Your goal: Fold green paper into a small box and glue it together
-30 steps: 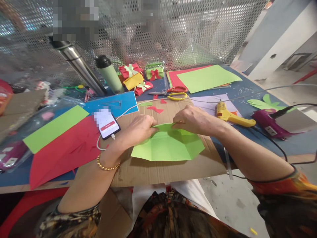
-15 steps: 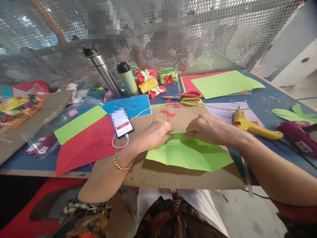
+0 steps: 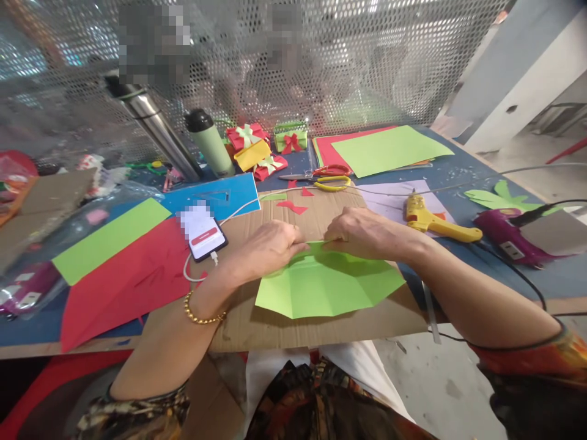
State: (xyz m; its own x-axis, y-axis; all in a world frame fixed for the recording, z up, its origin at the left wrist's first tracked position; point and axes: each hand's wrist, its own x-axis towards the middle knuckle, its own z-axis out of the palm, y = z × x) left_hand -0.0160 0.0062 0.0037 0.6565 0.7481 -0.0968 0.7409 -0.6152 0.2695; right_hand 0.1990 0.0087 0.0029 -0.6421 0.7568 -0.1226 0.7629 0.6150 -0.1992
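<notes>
A creased light green sheet [image 3: 330,284] lies over the brown cardboard [image 3: 275,333], its near edge raised in shallow folds. My left hand [image 3: 277,241] pinches the sheet's far edge at its left part. Close beside it, my right hand [image 3: 355,232] grips the same edge with curled fingers. A short stretch of the edge shows between the two hands. The fingertips of both are partly hidden by the knuckles and the paper. Small red scraps [image 3: 292,206] lie just beyond the hands on the cardboard.
Left: phone with cable [image 3: 206,235], red sheet [image 3: 123,281]. Behind: scissors [image 3: 332,177], green bottle [image 3: 211,143], steel flask [image 3: 158,128], small paper bags [image 3: 252,154], paper stack [image 3: 389,150]. Right: yellow glue gun [image 3: 435,223], purple device [image 3: 509,238].
The view has shifted to the right, so the table's things appear farther left. Both hands still hold the green sheet's far edge, and its near edge now shows slightly different bends.
</notes>
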